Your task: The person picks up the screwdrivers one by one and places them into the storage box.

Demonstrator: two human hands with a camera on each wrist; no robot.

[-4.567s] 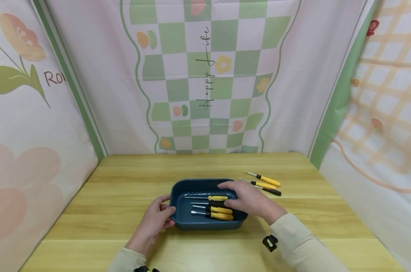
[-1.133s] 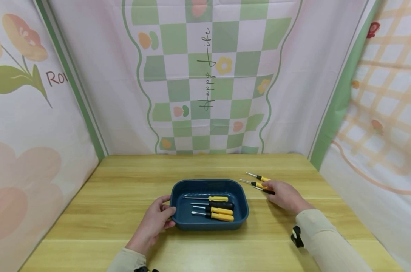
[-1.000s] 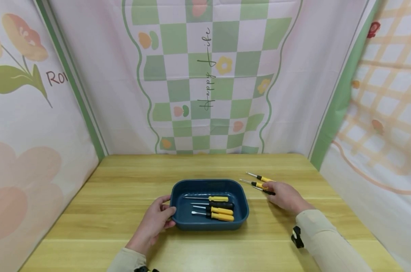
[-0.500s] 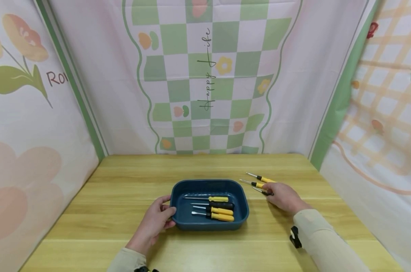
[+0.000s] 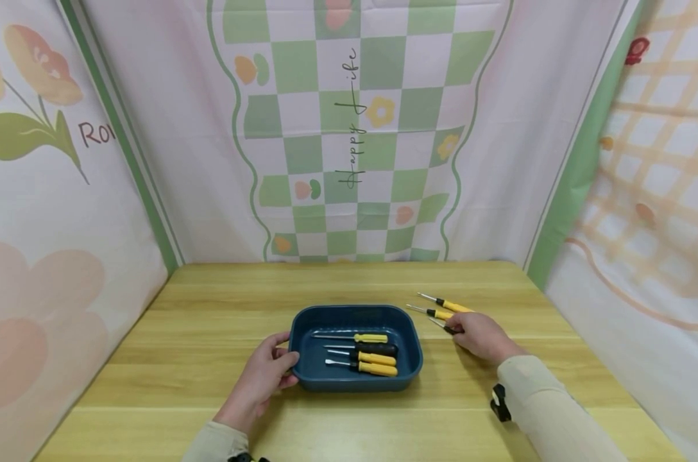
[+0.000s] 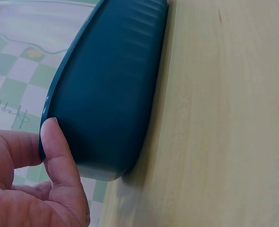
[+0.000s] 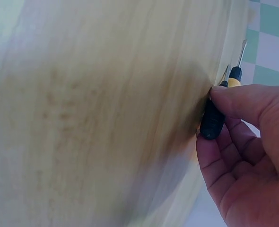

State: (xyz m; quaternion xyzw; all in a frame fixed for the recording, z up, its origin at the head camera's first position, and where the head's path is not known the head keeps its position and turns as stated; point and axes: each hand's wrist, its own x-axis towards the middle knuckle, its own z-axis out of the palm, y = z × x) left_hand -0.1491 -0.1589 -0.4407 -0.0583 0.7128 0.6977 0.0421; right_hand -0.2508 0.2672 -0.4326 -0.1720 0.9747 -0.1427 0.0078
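Three screwdrivers lie on the tabletop (image 5: 210, 301) to the right of the blue tray (image 5: 356, 314) in the head view, their shafts pointing left toward the tray and slightly away from the person; the nearest, a black-handled screwdriver (image 5: 448, 328), is under the fingers of the right hand (image 5: 480, 335), which is curled over its handle, while the two yellow-handled ones (image 5: 450, 305) lie just beyond, clear of the grip. The left hand (image 5: 261, 378) is far from them, on the tray's left end, with four more screwdrivers (image 5: 366, 354) lying side by side inside, tips to the left. From the left wrist, the left hand (image 6: 30, 189) has its thumb pressed against the tray's (image 6: 111, 90) outer wall, the other fingers behind the rim. From the right wrist, the right hand (image 7: 246, 156) pinches the black-handled screwdriver (image 7: 212, 122) between thumb and fingers, butt end toward the camera, with a yellow-handled one (image 7: 236, 73) just past it.
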